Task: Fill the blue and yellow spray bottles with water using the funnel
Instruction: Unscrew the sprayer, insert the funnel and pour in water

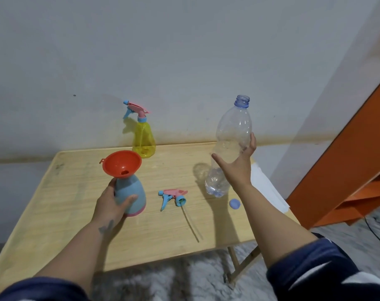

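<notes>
Left hand (113,205): fingers wrap the blue spray bottle (131,197) on the tabletop (76,192), orange funnel (122,162) seated in its neck. Right hand (239,164): fingers grip the uncapped water bottle (230,146), upright. Yellow spray bottle (144,139) stands at the far edge.

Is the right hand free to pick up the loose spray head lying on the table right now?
Probably not yet. The right hand is wrapped around the clear water bottle. The path itself looks open: the spray head lies bare on the table, between the blue spray bottle and the water bottle.
</notes>
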A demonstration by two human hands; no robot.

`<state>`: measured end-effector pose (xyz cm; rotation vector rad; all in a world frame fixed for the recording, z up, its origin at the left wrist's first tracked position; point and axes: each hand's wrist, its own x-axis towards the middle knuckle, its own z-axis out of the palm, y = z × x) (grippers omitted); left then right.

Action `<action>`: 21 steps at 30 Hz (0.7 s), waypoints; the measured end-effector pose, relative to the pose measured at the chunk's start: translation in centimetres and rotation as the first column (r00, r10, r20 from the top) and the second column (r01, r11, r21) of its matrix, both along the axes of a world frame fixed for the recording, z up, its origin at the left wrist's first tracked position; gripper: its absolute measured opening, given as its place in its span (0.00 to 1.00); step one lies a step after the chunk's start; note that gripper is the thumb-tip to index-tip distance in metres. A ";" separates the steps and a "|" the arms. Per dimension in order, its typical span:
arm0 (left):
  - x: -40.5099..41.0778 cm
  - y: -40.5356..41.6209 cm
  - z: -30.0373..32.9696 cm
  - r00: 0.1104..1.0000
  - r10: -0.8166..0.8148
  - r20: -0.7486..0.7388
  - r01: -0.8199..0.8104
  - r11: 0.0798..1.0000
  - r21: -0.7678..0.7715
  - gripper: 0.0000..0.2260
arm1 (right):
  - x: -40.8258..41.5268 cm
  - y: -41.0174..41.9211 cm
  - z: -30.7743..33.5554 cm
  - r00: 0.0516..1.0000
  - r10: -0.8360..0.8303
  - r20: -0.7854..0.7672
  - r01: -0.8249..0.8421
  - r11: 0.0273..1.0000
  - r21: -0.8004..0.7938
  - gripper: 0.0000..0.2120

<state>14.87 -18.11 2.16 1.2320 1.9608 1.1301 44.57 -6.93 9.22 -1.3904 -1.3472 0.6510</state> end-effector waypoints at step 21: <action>-1.0 -0.2 0.0 0.996 -0.070 -0.046 0.070 0.998 0.007 0.29 | -13.4 -8.6 1.2 0.871 0.456 0.184 -0.399 0.874 -0.278 0.50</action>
